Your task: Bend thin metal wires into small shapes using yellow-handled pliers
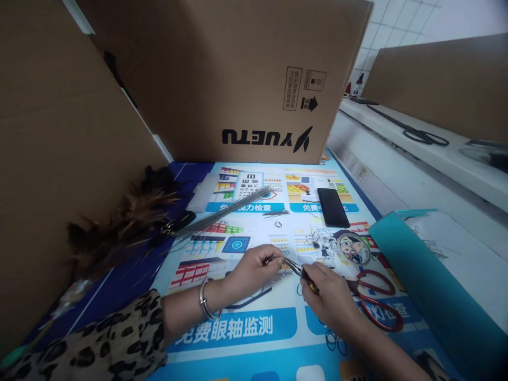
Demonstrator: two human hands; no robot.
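Observation:
My right hand (331, 296) is wrapped round needle-nose pliers (294, 266) with dark and yellow handles. Their tips point left and meet my left fingertips. With thumb and forefinger pinched, my left hand (254, 271) holds a thin piece of wire (272, 259); its full shape is too small to make out. A long bundle of straight wires (234, 206) lies beyond my left hand. Close by are some short wire pieces (277, 213) and a small dark ring (278, 224). Red-handled scissors (377, 304) rest to the right of my right hand, partly hidden by it.
A black phone (332, 207) lies at the back right, near tangled wires (317, 243) and a round clear dish (353, 247). Dark rings (336, 341) lie in front. A teal box (432, 275) flanks the right, brown feathers (119, 222) the left. A cardboard box (238, 79) stands behind.

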